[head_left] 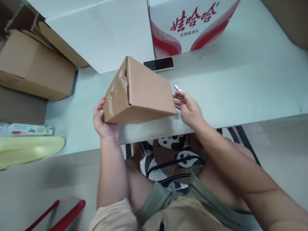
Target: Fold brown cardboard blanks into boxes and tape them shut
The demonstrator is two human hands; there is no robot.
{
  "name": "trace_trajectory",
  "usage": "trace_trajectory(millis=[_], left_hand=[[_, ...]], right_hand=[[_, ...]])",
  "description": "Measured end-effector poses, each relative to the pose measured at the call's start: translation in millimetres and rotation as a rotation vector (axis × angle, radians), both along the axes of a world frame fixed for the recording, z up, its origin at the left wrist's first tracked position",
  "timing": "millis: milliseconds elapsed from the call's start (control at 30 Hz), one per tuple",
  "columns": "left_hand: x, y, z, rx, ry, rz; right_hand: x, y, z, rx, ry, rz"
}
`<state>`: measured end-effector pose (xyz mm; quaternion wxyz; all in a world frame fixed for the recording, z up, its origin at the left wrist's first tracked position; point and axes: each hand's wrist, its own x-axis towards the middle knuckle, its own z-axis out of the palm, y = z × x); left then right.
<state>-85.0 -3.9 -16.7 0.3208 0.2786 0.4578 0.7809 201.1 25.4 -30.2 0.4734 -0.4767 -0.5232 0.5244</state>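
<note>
A brown cardboard box is held tilted above the near part of the pale green table. Wrinkled clear tape runs along its left end. My left hand is closed around the lower left corner of the box, with some fingers hidden behind it. At the right end, my right hand has its fingers stretched toward the box edge; whether the fingertips touch it I cannot tell. Just beyond these fingers shows the tip of a small white and silver object, partly hidden by the hand.
Behind the box lies a phone, before a white carton with red print and a plain white panel. Brown cartons stand at the left, near a yellow tray-like item. The table's front edge runs above my knees.
</note>
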Motion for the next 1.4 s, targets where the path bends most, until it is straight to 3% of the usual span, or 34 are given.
trace_trajectory(millis=[167, 333, 433, 600, 767, 900, 967, 1000, 1067, 1133, 1167, 1267, 1333, 1400], left_hand=[[19.3, 0.3, -10.8, -0.246, -0.084, -0.129], [31.6, -7.1, -11.4, -0.396, -0.134, -0.433], [33.5, -10.9, -12.0, -0.405, -0.087, -0.586], [36.4, -7.2, -17.3, -0.357, -0.062, -0.502], [48.6, -10.0, -15.4, -0.527, -0.152, -0.428], [57.6, -19.5, -14.2, -0.69, -0.061, -0.627], [59.1, -23.0, -16.5, -0.717, 0.086, -0.723], [59.1, -24.2, -18.0, -0.694, 0.195, -0.694], [58.2, -25.7, -20.1, -0.542, 0.456, -0.457], [56.8, -26.6, -19.6, -0.278, 0.72, -0.168], [56.3, -26.6, -18.3, -0.138, 0.847, -0.086], [56.4, -24.8, -13.4, 0.151, 1.148, -0.081], [58.3, -22.2, -11.6, 0.19, 1.213, -0.104], [62.0, -20.0, -10.9, 0.147, 1.176, -0.115]], right_hand=[[-5.5, -11.8, 8.2, 0.186, -0.241, 0.262], [-5.2, -24.6, 17.7, 0.429, -0.31, 0.242], [-2.4, -26.7, 24.5, 0.554, -0.284, 0.21], [4.0, -26.6, 40.0, 0.715, -0.214, 0.18], [6.6, -29.0, 46.0, 0.702, -0.223, 0.151], [8.5, -30.4, 42.5, 0.7, -0.246, 0.098], [9.4, -29.9, 39.2, 0.69, -0.239, 0.061], [9.6, -29.5, 37.4, 0.675, -0.238, 0.058], [9.4, -28.4, 34.0, 0.628, -0.254, 0.089], [8.2, -28.1, 32.5, 0.584, -0.284, 0.153], [7.2, -28.5, 32.9, 0.572, -0.293, 0.19], [3.7, -32.0, 38.0, 0.575, -0.309, 0.324], [2.8, -34.4, 42.5, 0.574, -0.319, 0.402], [5.5, -33.7, 44.4, 0.559, -0.312, 0.373]])
